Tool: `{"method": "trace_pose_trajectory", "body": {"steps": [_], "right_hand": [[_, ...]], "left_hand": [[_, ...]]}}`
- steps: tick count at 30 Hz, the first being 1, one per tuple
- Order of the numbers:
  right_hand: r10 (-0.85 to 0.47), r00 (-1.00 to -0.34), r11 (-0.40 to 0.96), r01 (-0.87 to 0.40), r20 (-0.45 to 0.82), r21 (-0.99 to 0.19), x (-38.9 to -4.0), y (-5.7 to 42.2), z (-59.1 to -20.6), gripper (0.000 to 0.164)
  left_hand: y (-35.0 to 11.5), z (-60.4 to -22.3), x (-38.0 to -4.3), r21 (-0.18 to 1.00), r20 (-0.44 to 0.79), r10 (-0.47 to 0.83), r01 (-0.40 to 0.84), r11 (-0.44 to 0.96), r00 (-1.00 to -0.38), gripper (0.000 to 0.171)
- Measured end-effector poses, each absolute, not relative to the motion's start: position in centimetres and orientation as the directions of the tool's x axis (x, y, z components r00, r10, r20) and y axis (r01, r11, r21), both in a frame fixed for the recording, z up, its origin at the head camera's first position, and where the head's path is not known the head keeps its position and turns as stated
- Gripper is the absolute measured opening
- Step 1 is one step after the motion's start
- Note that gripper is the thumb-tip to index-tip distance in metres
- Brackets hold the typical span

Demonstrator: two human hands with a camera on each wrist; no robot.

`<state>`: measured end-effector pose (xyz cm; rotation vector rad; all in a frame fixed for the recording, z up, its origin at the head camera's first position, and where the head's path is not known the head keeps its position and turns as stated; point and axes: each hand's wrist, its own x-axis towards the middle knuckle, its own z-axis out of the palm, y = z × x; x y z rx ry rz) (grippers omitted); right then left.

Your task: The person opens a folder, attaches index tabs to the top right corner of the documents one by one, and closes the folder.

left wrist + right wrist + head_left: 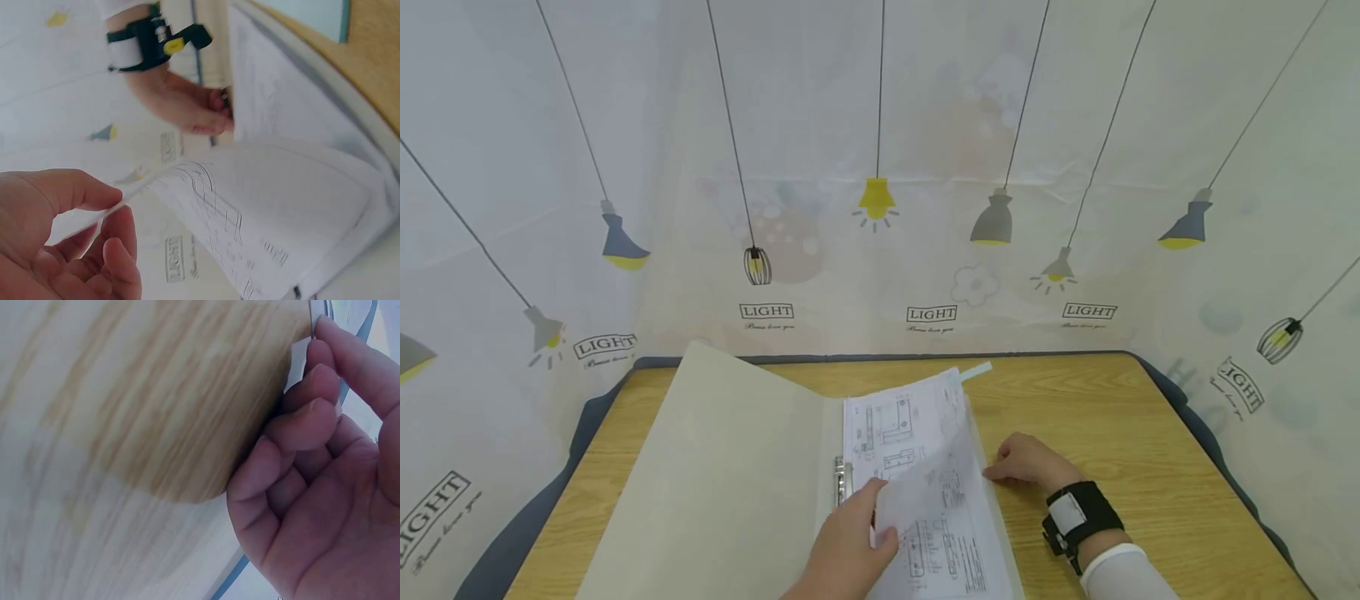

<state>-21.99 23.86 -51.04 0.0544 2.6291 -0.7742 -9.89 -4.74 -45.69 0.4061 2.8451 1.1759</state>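
Sheet (917,489): curling up inside the open folder (737,467).
Left hand (850,542): grip clamped on sheet; light pinch likely prevents creases.
Right hand (1033,463): grip pinching folder's edge, which should steady it.
Tabletop (1075,400): under folder.

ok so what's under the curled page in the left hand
Under the curled page pinched by the left hand, another sheet shows line drawings and small print toward the bottom. Part of it is covered, so that area and anything beneath can't be seen.
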Motion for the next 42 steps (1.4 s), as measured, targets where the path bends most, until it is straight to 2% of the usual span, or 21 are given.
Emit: {"method": "trace_pose_trajectory", "body": {"steps": [2, 4, 9, 11, 15, 18, 22, 27, 31, 36, 42], "right_hand": [[-0.070, -0.921, 0.843, 0.151, -0.384, -0.515, -21.9, 23.8, -51.0, 0.024], [-0.068, -0.920, 0.844, 0.154, -0.386, -0.514, -21.9, 23.9, -51.0, 0.024], [-0.062, -0.918, 0.846, 0.160, -0.393, -0.508, -21.8, 23.9, -51.1, 0.025], [-0.060, -0.918, 0.847, 0.160, -0.391, -0.506, -21.8, 23.9, -51.2, 0.025], [-0.063, -0.921, 0.845, 0.156, -0.385, -0.511, -21.8, 23.8, -51.3, 0.026], [-0.068, -0.922, 0.841, 0.152, -0.381, -0.519, -21.8, 23.9, -51.3, 0.027], [-0.060, -0.923, 0.841, 0.159, -0.380, -0.517, -21.9, 24.0, -51.2, 0.028], [-0.060, -0.922, 0.843, 0.159, -0.383, -0.514, -22.0, 24.1, -51.4, 0.026], [-0.057, -0.922, 0.838, 0.164, -0.383, -0.520, -22.0, 24.0, -51.5, 0.025], [-0.048, -0.922, 0.841, 0.170, -0.385, -0.514, -22.1, 23.9, -51.5, 0.025], [-0.052, -0.919, 0.844, 0.169, -0.391, -0.509, -22.2, 23.9, -51.7, 0.024]], "left_hand": [[-6.0, -45.3, -9.6, 0.717, 0.103, 0.211, 0.220, 0.661, -0.972, 0.047], [-7.3, -44.9, -9.3, 0.743, 0.127, 0.164, 0.203, 0.637, -0.978, 0.049], [-10.9, -44.1, -8.0, 0.784, 0.101, 0.020, 0.092, 0.614, -0.995, 0.019], [-12.3, -44.0, -7.4, 0.766, 0.075, -0.034, 0.036, 0.642, -0.997, 0.015], [-15.1, -44.5, -6.4, 0.685, 0.028, -0.115, -0.064, 0.726, -0.993, 0.022], [-17.0, -45.4, -6.1, 0.629, -0.031, -0.147, -0.134, 0.766, -0.989, 0.037], [-18.9, -46.7, -6.0, 0.612, -0.121, -0.149, -0.192, 0.768, -0.981, 0.066], [-20.1, -47.9, -6.0, 0.609, -0.096, -0.141, -0.170, 0.775, -0.985, 0.085], [-20.8, -48.5, -6.3, 0.584, -0.131, -0.124, -0.178, 0.792, -0.984, 0.087], [-21.2, -49.1, -7.0, 0.564, -0.200, -0.078, -0.179, 0.806, -0.977, 0.080], [-21.8, -50.7, -7.8, 0.544, -0.210, -0.012, -0.126, 0.830, -0.978, 0.077]]}}
